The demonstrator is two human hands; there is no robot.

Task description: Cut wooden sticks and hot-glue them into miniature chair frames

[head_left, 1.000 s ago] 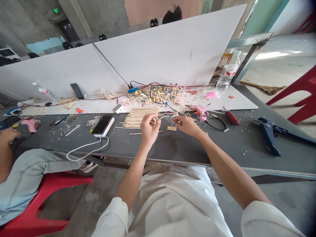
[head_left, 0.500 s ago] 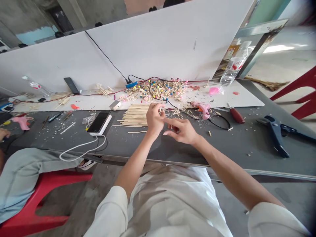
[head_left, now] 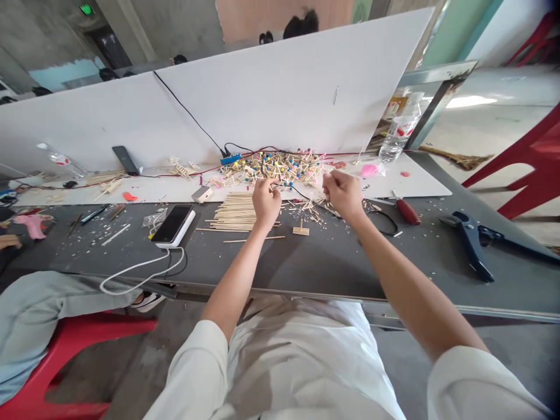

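My left hand [head_left: 266, 204] is over the right end of a row of thin wooden sticks [head_left: 234, 211], its fingers curled together; what they hold, if anything, is hidden. Farther right, my right hand [head_left: 344, 192] is closed above the table, and its contents cannot be made out. A small wooden piece with an upright peg [head_left: 301, 230] stands on the grey table between and nearer than the hands. Behind them lies a heap of short sticks with coloured ball ends [head_left: 280, 166]. One loose stick [head_left: 254, 240] lies in front of the row.
On the left are a phone on a white block [head_left: 174, 224] with a white cable [head_left: 142, 263], and a seated person's leg [head_left: 56, 297]. A red-handled tool [head_left: 406, 210] and dark blue pliers [head_left: 475, 245] lie right; a bottle [head_left: 399, 131] stands behind.
My hands have moved apart, the right one away to the right and forward over the pink glue gun's place. The small wooden piece now shows on the table.
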